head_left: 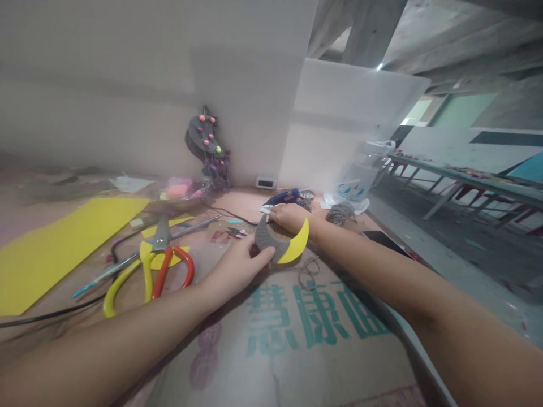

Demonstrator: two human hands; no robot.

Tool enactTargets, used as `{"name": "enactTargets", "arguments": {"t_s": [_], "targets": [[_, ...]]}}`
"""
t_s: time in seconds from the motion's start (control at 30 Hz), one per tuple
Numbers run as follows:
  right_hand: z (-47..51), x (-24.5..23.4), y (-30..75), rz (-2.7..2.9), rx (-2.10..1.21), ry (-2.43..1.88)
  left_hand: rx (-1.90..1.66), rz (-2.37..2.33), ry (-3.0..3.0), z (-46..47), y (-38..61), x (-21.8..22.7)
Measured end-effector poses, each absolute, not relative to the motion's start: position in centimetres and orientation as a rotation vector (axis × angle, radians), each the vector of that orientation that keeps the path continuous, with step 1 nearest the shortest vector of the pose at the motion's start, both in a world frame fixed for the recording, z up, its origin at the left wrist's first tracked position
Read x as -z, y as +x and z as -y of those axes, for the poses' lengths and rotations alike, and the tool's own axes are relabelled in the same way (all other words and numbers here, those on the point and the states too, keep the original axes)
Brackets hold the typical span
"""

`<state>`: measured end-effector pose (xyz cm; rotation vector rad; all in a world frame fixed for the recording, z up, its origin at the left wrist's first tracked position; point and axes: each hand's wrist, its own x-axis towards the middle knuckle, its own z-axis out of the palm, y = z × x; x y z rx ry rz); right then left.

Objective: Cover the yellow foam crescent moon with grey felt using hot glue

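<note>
A crescent-shaped piece (280,245), yellow with much of it wrapped in grey cord, lies over the cardboard sheet (297,350) on the table. My left hand (235,268) pinches its lower grey end, fingers closed on it. My right hand (288,217) grips its upper part, with the yellow tip showing beside my wrist. A loose bit of grey cord (309,270) trails just below the piece.
Two pairs of scissors (163,265), yellow-handled and red-handled, lie left of my hands. A yellow foam sheet (55,243) covers the far left. A blue glue gun (283,197), a ball of cord (340,213) and a clear jar (362,172) stand behind. A decorated dark crescent (207,141) leans in the corner.
</note>
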<state>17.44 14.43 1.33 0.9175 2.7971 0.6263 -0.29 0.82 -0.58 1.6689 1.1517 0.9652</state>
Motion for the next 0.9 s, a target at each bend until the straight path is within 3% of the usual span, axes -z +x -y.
{"name": "enactTargets", "arguments": {"t_s": [0.4, 0.9], "targets": [[-13.8, -2.4, 17.7, -2.831, -0.468, 1.264, -0.967, -1.122, 1.649, -0.9, -0.2, 0.5], [-13.4, -2.3, 20.2, -3.14, 0.204, 1.698, -0.98, -1.118, 1.637, -0.8, -0.2, 0.3]]}}
